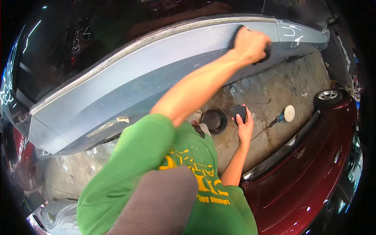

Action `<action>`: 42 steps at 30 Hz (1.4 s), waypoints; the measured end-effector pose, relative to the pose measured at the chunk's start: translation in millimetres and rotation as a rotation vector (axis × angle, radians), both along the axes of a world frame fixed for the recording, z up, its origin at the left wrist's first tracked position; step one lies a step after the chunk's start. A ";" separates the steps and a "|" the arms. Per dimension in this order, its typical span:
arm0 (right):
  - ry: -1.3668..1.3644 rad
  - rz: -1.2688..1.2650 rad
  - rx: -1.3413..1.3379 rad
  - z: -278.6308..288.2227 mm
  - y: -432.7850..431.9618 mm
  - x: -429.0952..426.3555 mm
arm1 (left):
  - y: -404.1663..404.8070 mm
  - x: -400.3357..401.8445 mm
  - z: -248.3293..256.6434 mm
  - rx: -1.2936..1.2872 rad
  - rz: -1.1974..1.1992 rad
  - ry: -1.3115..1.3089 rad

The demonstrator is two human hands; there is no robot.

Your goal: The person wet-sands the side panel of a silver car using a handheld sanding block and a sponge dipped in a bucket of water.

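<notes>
My left hand (251, 44) presses a black pad (266, 52) against the side panel of a grey car (141, 61). The fingers curl over the pad, so much of it is hidden. White specks, perhaps droplets, dot the panel's darker lower part. Lower down and to the right, my right hand (244, 124) holds a flat black block (239, 114), thumb on its near face. It is held above the floor, apart from the car. A round black bucket (222, 127) stands just left of that hand, with dark contents.
A polisher (277, 119) with a white round pad lies on the stained concrete floor (264, 85), its cord trailing. A dark red car (299, 176) is parked along the right. A pale strip (107, 127) shows low on the grey car's side.
</notes>
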State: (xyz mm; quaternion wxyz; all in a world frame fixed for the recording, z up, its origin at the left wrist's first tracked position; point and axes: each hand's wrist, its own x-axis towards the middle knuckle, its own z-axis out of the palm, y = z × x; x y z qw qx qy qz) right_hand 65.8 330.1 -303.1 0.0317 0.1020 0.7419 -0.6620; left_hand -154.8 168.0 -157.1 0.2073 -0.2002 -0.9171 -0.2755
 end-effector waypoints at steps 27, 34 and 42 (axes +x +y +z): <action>0.147 0.493 0.360 131.1 -89.1 -125.0 | -408.9 354.6 -48.8 0.386 1.067 0.781; 0.297 0.937 0.853 148.6 -231.1 -58.6 | -399.3 341.6 -44.9 0.263 1.063 0.915; 0.385 0.264 0.252 154.8 -131.0 -110.1 | -406.7 340.6 -53.2 0.258 1.021 1.024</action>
